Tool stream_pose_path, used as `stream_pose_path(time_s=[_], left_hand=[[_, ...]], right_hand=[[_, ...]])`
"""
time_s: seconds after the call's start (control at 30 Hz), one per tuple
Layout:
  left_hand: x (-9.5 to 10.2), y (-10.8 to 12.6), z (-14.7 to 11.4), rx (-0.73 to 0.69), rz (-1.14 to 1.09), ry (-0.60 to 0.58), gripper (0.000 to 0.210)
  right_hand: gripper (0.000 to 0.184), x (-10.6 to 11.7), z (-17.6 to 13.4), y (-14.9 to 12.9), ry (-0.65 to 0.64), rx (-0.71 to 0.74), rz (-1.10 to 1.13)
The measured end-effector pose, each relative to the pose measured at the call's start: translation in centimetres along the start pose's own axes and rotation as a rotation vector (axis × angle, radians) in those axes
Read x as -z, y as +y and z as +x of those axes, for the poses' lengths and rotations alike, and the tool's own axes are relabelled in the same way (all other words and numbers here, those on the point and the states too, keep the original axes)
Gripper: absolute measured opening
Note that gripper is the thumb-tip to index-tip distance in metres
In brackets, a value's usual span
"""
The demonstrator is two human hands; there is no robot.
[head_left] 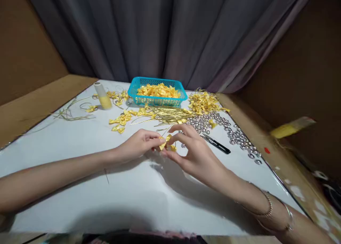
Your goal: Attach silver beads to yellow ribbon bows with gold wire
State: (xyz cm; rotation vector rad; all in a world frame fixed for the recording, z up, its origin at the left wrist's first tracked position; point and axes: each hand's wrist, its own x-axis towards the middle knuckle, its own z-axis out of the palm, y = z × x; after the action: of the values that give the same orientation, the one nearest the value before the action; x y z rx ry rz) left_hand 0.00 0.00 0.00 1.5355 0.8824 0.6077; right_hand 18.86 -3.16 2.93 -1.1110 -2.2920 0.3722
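Note:
My left hand point(142, 144) pinches a small yellow ribbon bow point(162, 146) between thumb and fingers, above the middle of the white table. Facing it, my right hand point(195, 150) has its thumb and forefinger closed around the bow's other side, with the remaining fingers curved and raised. Fingers partly hide the bow, and what else they may hold is unclear. Just right of my right hand lies a pair of black-handled thread snips point(217, 144). Beyond the hands is a bundle of gold wire ties point(167, 115), with loose yellow bows point(121, 119) to its left.
A blue basket point(157, 101) of yellow bows stands at the back. Right of it are a pile of yellow bows point(204, 102) and many silver rings or beads point(199, 123). A thread spool point(103, 96) stands at back left. A needle-like piece point(106, 176) lies near my left forearm.

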Motion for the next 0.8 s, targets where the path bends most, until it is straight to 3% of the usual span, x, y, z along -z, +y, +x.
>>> stream_pose_path(time_s=[0.2, 0.5, 0.8], left_hand=[[-0.1, 0.3, 0.3, -0.054, 0.057, -0.007, 0.031], [-0.2, 0.5, 0.2, -0.040, 0.041, -0.002, 0.027], [-0.2, 0.3, 0.1, -0.040, 0.070, 0.011, 0.030]], right_hand=[[0.007, -1.6, 0.0, 0.6, 0.014, -0.006, 0.058], [0.017, -0.2, 0.5, 0.7, -0.032, -0.117, 0.172], [0.020, 0.1, 0.6, 1.2, -0.035, -0.114, 0.148]])
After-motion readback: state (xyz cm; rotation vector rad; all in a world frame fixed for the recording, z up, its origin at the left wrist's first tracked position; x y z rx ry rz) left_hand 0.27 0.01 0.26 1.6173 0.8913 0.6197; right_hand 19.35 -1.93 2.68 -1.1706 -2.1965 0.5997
